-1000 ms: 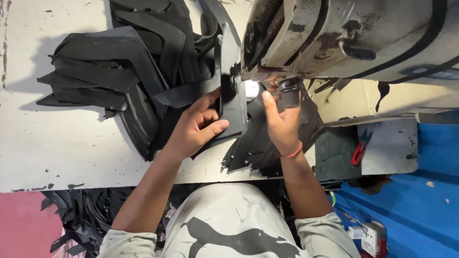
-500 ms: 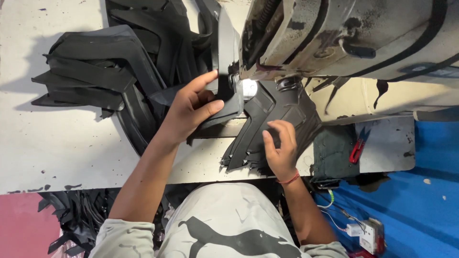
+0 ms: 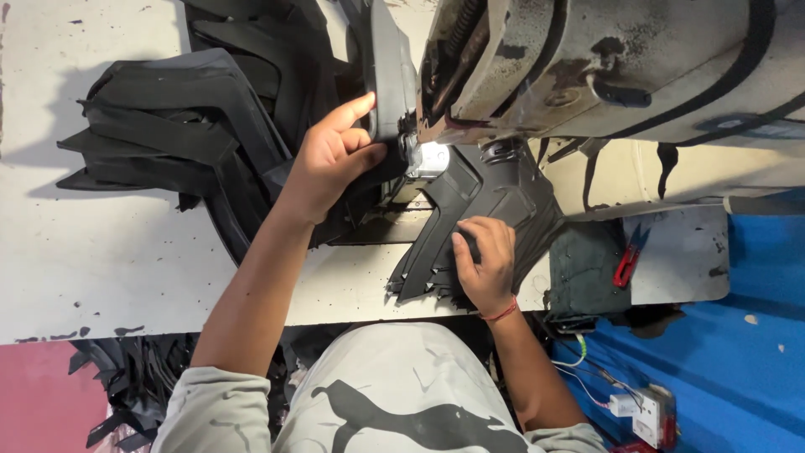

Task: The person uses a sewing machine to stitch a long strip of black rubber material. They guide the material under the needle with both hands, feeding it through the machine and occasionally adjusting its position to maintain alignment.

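1. The left hand, upper centre of the frame, grips a black strip whose long axis runs up the frame, at the sewing machine.
2. The right hand, fingers curled and pressing, rests on a stack of black pieces just right of it.
3. Both sit on a worn white table; more black pieces crowd the upper left.

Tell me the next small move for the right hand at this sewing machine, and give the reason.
Probably lift the top black piece off the stack with the right hand and slide it toward the lit needle area. The left hand already grips a black piece at the machine, while the right hand lies flat on the stack.
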